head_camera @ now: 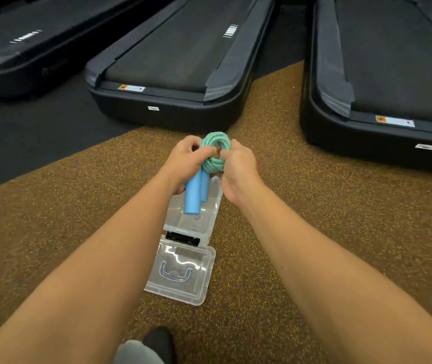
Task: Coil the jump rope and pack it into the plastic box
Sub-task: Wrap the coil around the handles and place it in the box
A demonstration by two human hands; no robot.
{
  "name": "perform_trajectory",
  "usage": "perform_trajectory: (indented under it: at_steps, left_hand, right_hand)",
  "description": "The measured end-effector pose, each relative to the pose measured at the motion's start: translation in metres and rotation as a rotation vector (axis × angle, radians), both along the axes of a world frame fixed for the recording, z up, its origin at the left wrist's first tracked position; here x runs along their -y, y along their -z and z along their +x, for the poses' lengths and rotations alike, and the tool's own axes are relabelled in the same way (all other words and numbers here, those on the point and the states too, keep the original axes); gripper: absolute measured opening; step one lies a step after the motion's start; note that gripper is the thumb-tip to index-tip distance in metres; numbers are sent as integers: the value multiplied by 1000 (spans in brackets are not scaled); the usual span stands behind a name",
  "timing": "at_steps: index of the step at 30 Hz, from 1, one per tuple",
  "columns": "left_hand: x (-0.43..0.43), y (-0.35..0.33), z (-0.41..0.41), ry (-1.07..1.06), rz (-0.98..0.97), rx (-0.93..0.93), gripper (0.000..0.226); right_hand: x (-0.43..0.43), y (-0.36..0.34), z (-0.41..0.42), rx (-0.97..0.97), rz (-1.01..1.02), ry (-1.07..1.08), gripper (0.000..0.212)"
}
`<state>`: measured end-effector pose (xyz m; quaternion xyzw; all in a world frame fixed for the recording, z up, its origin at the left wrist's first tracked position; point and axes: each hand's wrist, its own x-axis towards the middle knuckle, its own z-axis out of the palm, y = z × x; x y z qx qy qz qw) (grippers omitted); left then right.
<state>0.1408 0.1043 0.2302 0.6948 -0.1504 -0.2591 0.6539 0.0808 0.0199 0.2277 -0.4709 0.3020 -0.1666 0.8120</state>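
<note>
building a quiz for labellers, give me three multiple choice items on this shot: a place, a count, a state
1. Where is the lid relative to the box? A) closed on it B) flat on the floor, on its near side C) propped upright against it
2. How many blue handles show? A) one B) two C) four
3. The jump rope is: A) stretched along the floor B) packed in the box C) coiled in both hands
Answers: 1 B, it lies flat, nearer the person than the open box. 2 B, two hang side by side. 3 C, left hand and right hand grip the coil above the box.
</note>
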Motion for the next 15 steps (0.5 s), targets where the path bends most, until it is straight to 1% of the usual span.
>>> perform_trajectory:
  at_steps: [1,2,5,9,15]
  left_hand:
    - [-2,7,4,-3,-6,-22,22]
    - [-4,15,8,-8,-10,-38,20]
    - [-12,43,22,-26,19,-59,16]
    - [-20,83,42,-38,81,-97,16]
    - [-20,138,69,-68,107,-103,13]
  right_hand:
    - [0,7,2,-16,4,-59,51]
    - [0,14,4,-29,7,-119,58]
    - [-2,39,10,-12,32,-246,63]
    - [-12,86,28,-68,-17,-240,68]
    - [-12,134,53,-139,-67,-207,63]
